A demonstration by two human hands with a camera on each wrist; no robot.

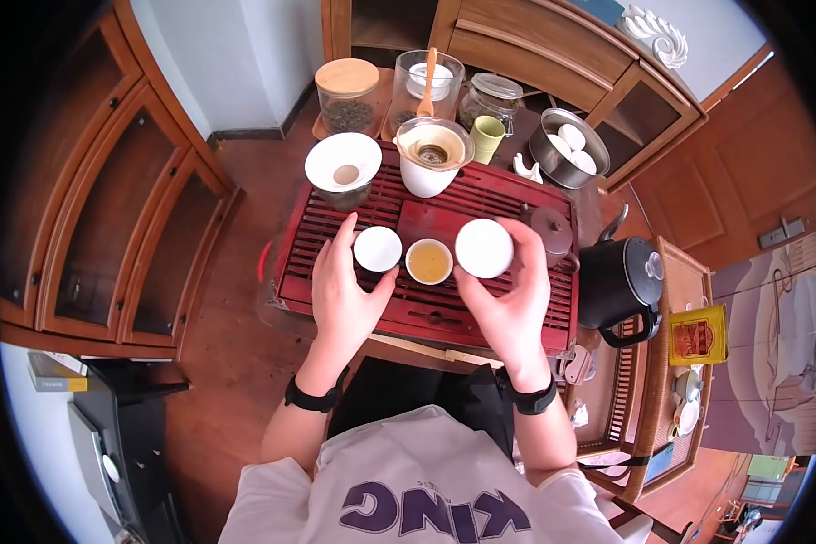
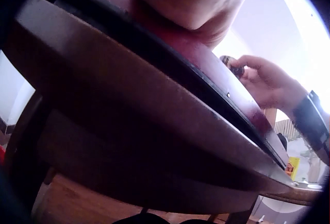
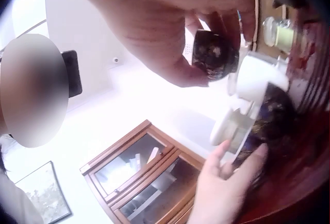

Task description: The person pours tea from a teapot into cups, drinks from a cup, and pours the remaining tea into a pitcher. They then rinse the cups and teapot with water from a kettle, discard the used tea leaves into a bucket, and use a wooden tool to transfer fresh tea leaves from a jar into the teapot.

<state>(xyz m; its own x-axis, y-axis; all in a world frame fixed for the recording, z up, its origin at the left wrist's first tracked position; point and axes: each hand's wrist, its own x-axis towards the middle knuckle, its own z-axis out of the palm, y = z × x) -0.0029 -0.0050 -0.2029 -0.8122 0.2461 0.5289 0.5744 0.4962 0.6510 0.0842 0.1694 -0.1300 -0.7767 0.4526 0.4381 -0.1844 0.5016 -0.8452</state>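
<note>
My right hand (image 1: 517,295) holds a small teacup (image 1: 484,248) between thumb and fingers, raised above the tea tray. White inside, this teacup (image 3: 212,54) has a dark, mottled outer wall in the right wrist view. My left hand (image 1: 340,295) has its thumb and fingers round a second white-lined teacup (image 1: 378,249), low over the tray. Between the hands, a teacup of yellow tea (image 1: 429,262) stands on the red-brown slatted tea tray (image 1: 426,317). In the left wrist view the tray's edge and table fill most of the frame.
Behind the cups stand a white pitcher with a strainer (image 1: 429,168) and a white funnel-shaped strainer (image 1: 343,161). A brown clay teapot (image 1: 548,231) and black kettle (image 1: 621,281) are at right. Farther back are a wooden-lidded tea jar (image 1: 347,95), green cup (image 1: 488,138) and metal pot (image 1: 567,163).
</note>
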